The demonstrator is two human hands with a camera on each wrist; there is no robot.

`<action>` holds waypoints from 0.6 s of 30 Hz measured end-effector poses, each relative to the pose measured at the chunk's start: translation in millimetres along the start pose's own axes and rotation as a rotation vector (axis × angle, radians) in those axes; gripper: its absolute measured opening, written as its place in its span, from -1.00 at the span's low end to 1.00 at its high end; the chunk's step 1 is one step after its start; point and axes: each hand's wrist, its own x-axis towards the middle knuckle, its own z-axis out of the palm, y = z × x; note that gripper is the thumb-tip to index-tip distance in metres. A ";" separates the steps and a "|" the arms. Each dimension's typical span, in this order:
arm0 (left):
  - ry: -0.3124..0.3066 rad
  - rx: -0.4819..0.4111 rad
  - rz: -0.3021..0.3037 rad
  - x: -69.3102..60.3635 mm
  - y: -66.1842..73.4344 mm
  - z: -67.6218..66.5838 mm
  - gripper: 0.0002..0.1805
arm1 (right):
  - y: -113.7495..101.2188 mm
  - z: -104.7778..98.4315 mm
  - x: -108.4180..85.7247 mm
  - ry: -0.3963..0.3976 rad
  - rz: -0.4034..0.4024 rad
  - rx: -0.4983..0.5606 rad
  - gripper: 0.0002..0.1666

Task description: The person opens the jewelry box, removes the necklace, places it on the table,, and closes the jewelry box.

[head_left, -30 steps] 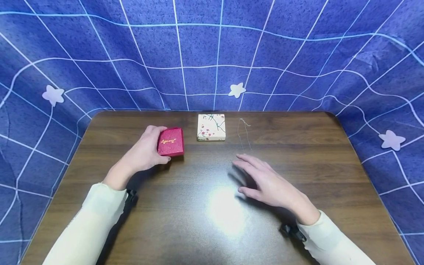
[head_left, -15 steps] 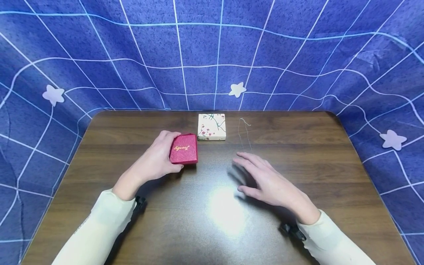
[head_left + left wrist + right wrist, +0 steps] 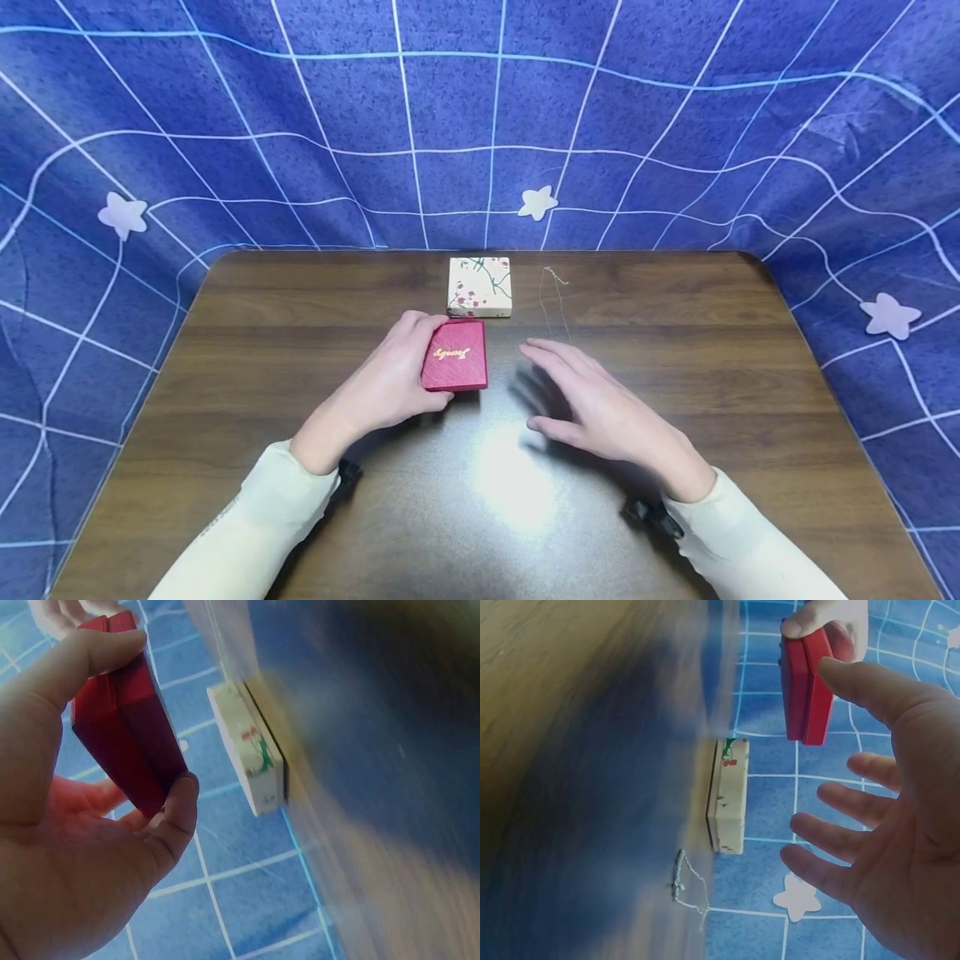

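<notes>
Red and textured, the jewelry box (image 3: 456,356) is near the centre of the head view, in the grasp of my left hand (image 3: 386,375), thumb on its lower side and fingers on its upper one. Both wrist views show it raised off the desk (image 3: 675,300), so the picking-up is done; setting it down is not. A seam runs around its side and it looks closed, so I judge that opening it, if it is to be opened, is not yet done either. My right hand (image 3: 600,404), right of centre, has its fingers spread and holds nothing. Just above the red box in the frame, a cream floral box (image 3: 480,287) rests on the desk, apparently shut, and to its right lies a thin chain (image 3: 679,874), out on the wood with neither hand touching it. As for writing, gold script on the red lid appears upside down to me and reads "Jewelry"; I can find no brand name with it. On the floral box I see blossoms and a green branch, but no word I can read.
</notes>
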 end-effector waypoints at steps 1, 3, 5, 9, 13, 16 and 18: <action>0.000 0.000 0.004 0.1 2.5 2.3 0.09 | -0.1 0.2 0.8 0.002 -0.001 0.004 0.13; 0.000 0.005 0.010 0.5 7.1 7.2 0.10 | -0.4 0.5 2.5 0.004 -0.003 0.011 0.14; -0.002 0.011 0.017 1.3 11.3 12.5 0.11 | -0.6 0.8 3.9 0.006 -0.003 0.014 0.14; -0.008 0.035 0.026 2.3 18.3 24.0 0.09 | -1.9 1.2 8.1 0.006 -0.001 0.029 0.16; -0.011 0.054 0.038 2.7 25.5 33.9 0.08 | -2.3 2.0 11.4 -0.004 0.013 0.045 0.19; -0.012 0.063 0.046 2.4 31.2 39.8 0.07 | -2.1 2.6 12.2 -0.018 0.029 0.039 0.22; -0.011 0.072 0.049 2.3 34.6 43.5 0.08 | -2.2 2.8 12.4 -0.024 0.034 0.034 0.25</action>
